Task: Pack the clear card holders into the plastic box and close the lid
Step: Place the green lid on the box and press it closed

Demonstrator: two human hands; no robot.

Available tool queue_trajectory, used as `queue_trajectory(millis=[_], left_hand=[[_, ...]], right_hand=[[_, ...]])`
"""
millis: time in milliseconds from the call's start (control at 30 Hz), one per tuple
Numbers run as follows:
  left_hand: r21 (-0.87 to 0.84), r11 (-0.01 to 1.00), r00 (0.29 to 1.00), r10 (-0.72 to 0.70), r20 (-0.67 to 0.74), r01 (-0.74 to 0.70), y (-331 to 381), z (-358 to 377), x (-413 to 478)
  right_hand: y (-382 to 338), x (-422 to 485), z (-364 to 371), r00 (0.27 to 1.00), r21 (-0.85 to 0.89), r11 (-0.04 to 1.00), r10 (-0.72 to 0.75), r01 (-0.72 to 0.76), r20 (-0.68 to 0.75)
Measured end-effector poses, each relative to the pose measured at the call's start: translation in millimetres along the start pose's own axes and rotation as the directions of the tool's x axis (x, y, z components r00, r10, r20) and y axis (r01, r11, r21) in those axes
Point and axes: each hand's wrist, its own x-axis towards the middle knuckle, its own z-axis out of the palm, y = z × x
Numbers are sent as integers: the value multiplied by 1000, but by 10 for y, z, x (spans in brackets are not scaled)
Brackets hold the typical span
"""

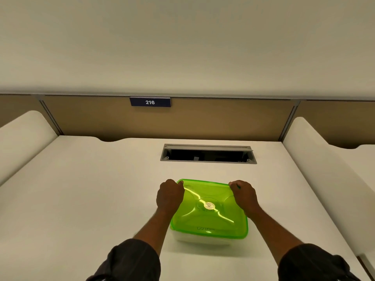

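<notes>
A plastic box (203,239) with a pale, see-through body stands on the white desk in front of me. A translucent green lid (211,216) lies on top of it, with a round vent at its middle. My left hand (169,195) curls over the lid's far left corner. My right hand (244,194) curls over the far right corner. Both hands' fingers are bent down onto the lid's rim. No clear card holders show outside the box, and I cannot make out any through the lid.
The white desk (91,199) has a grey cable slot (208,154) standing open behind the box. A tan partition with a "216" label (150,102) closes the back. White side dividers (22,138) rise left and right.
</notes>
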Motion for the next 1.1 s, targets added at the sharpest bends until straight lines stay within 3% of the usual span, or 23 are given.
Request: queue_trajectory(millis=[867,1100], left_hand=[[-25,999,1000,23,-20,-23,-146,116,179],[-163,978,991,-128,31,132,-178,135,367]], right_hand=[[-9,132,225,1000,-67,998,-10,11,12],[-29,181,253,1000,-31,999,15,-15,15]])
